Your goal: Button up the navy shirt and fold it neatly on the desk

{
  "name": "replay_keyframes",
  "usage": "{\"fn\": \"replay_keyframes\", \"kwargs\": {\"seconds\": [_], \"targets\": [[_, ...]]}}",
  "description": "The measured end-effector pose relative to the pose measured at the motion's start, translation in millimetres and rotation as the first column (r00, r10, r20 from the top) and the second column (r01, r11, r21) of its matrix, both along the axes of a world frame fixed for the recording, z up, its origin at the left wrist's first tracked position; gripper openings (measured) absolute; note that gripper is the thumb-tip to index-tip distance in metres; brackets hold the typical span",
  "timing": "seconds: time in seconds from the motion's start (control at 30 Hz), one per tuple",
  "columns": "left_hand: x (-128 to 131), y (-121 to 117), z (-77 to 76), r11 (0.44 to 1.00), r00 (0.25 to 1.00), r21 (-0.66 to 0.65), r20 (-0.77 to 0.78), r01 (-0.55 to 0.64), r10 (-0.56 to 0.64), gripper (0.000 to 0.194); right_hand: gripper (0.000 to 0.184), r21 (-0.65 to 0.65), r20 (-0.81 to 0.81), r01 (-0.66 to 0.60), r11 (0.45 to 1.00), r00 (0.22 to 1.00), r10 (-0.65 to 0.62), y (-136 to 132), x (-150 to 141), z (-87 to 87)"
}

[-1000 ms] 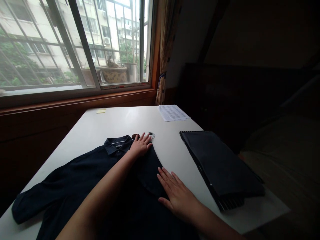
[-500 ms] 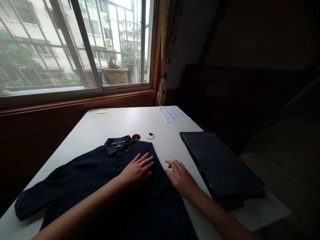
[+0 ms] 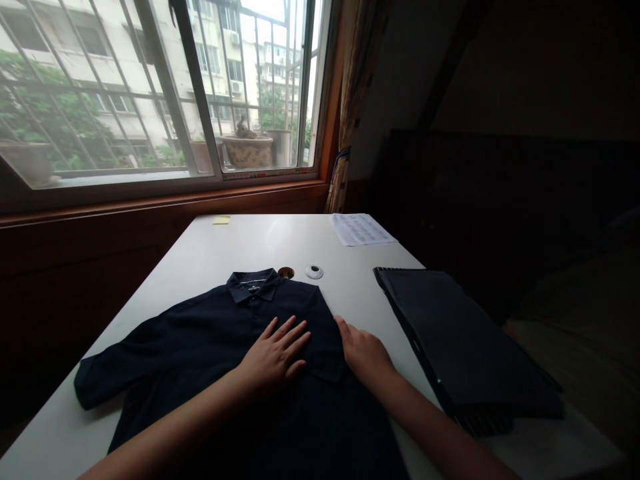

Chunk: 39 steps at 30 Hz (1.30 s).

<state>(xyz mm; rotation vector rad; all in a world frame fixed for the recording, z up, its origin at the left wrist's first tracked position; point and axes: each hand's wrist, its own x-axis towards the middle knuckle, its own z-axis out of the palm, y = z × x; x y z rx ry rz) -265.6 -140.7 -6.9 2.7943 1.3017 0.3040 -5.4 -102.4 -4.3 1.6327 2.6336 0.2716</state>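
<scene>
A dark navy collared polo shirt [image 3: 200,347] lies spread on the white table [image 3: 260,243], collar away from me and left sleeve stretched out to the side. On the right, its other sleeve [image 3: 325,343] lies folded in over the body. My left hand [image 3: 275,353] rests flat on the chest with fingers spread, close beside that sleeve. At the shirt's right edge, my right hand [image 3: 367,357] has its fingers curled in and touching the cloth. Its thumb and most fingertips are hard to see.
A stack of dark folded cloth [image 3: 460,340], striped underneath, lies right of the shirt. Printed sheets [image 3: 363,230] and a yellow sticky note [image 3: 221,220] are at the far edge. Two round fittings, a cable hole [image 3: 286,273] and a white cap [image 3: 315,272], sit beyond the collar.
My right hand has closed from spread fingers and come against the shirt's right edge. My left hand stays flat on the chest. The whole view has shifted slightly.
</scene>
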Motion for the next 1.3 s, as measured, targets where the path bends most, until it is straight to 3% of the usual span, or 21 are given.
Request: {"fn": "replay_keyframes", "kwargs": {"seconds": [0.23, 0.4, 0.57, 0.77, 0.9, 1.1, 1.3], "targets": [[28.4, 4.5, -3.0, 0.999, 0.999, 0.028, 0.046, 0.022, -0.024, 0.059, 0.056, 0.014, -0.005, 0.047, 0.999, 0.999, -0.046, -4.1, 29.1, 1.9], [25.9, -2.8, -1.9, 0.999, 0.999, 0.028, 0.036, 0.038, -0.039, 0.061, 0.05, 0.044, -0.036, 0.018, 0.999, 0.999, -0.016, -6.2, 32.7, 12.5], [-7.7, -4.0, 4.6, 0.997, 0.999, 0.074, 0.02, -0.033, 0.031, 0.059, 0.043, 0.115, -0.198, -0.008, 0.993, 0.98, 0.031, 12.3, 10.7, 22.7], [-85.5, 12.8, 5.5, 0.931, 0.942, 0.145, 0.09, -0.334, 0.324, 0.045, 0.051, 0.014, -0.259, -0.107, 0.994, 0.96, 0.107, 58.9, -28.4, 6.4], [-124.2, 30.1, 0.3, 0.889, 0.9, 0.139, 0.068, -0.436, 0.431, 0.046, 0.052, -0.018, -0.274, -0.202, 0.979, 0.943, 0.189, 85.1, -60.5, 0.4], [-137.6, 58.9, -11.4, 0.879, 0.881, 0.09, -0.029, -0.469, 0.473, 0.053, 0.054, -0.061, -0.31, -0.269, 0.961, 0.92, 0.238, 107.7, -103.5, -6.9], [-142.0, 79.5, -15.1, 0.866, 0.862, 0.023, -0.084, -0.499, 0.5, 0.055, 0.062, -0.075, -0.342, -0.235, 0.969, 0.919, 0.197, 116.6, -102.8, -11.6]]}}
